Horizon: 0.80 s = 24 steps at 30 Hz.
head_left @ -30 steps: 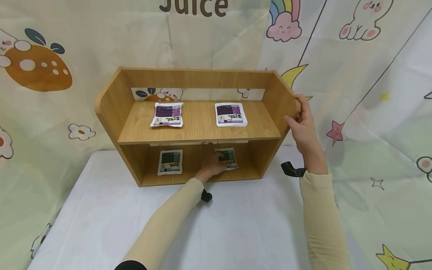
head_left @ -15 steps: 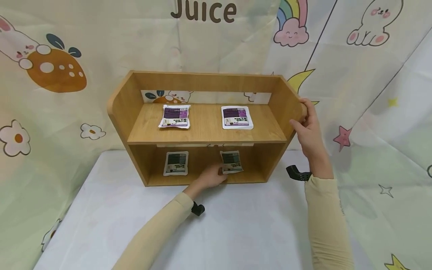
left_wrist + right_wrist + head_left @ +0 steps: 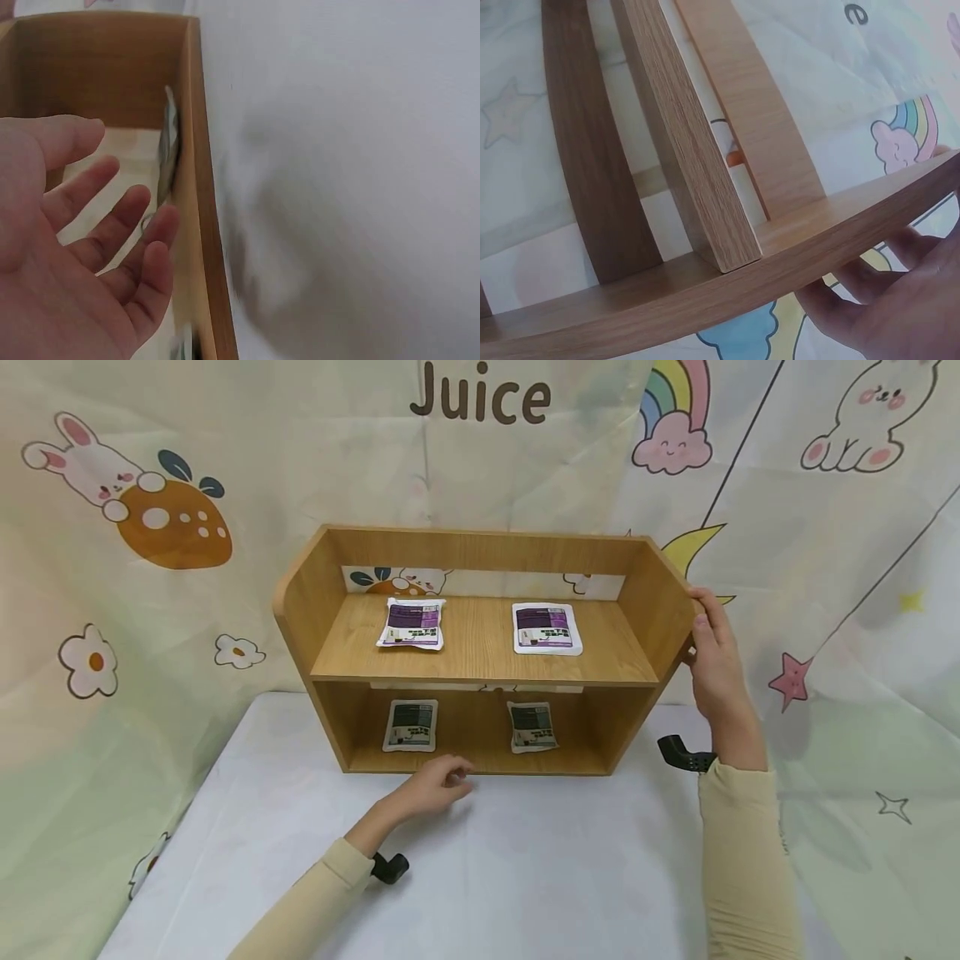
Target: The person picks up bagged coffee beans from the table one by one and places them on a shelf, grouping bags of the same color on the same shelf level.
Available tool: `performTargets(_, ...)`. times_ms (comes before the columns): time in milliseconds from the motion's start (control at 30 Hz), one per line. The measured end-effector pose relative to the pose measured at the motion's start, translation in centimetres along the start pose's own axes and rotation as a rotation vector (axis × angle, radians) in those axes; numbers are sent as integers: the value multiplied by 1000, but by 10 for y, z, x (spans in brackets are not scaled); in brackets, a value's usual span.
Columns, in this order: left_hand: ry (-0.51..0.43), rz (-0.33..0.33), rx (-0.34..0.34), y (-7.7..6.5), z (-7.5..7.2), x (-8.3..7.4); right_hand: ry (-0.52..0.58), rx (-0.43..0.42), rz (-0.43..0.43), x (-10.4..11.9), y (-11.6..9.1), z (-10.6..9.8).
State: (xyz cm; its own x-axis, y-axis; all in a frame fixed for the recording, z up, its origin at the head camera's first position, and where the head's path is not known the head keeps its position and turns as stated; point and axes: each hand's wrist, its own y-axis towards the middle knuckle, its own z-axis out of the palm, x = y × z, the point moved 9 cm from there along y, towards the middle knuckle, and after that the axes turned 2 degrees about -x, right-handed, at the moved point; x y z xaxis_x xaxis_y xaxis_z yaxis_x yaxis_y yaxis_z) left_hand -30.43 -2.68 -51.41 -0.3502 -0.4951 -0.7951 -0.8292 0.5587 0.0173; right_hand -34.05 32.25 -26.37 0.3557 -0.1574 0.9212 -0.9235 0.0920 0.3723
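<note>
My left hand (image 3: 435,783) hovers just in front of the lower front edge of a two-tier wooden shelf (image 3: 478,631). Its fingers are loosely curled and hold nothing, as the left wrist view shows. On the lower tier lie two flat pouches with dark green labels, one at left (image 3: 410,725) and one at right (image 3: 532,727). The upper tier bears two pouches with purple labels, at left (image 3: 412,624) and right (image 3: 547,628). My right hand (image 3: 722,668) grips the shelf's right side panel (image 3: 810,262); part of its fingers is hidden behind that panel.
The shelf stands on a table with a white cloth (image 3: 555,860). Right behind it hangs a printed cloth backdrop (image 3: 262,485) with cartoon figures. A black wrist camera mount (image 3: 390,868) sticks out from the left wrist, another (image 3: 682,753) from the right.
My left hand has let go of the right green-labelled pouch and drawn back left, out of the lower tier. My right thumb has slid off the panel's front. The head view has shifted.
</note>
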Motion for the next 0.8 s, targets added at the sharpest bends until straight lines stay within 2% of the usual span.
performTargets(167, 72, -33, -48, -35, -23, 15, 45, -2, 17, 1, 0, 0)
performTargets(367, 161, -140, -197, -79, -48, 43, 81, 10, 68, -2, -7, 2)
performTargets(500, 211, -197, -280, -109, -62, 56, 114, -13, 97, -10, -12, -2)
performTargets(667, 281, -197, -374, -126, -89, 62, 47, -47, 33, -6, -7, -11)
performTargets(800, 324, -211, -405, -137, -106, 69, -34, -30, 17, -2, -2, -10)
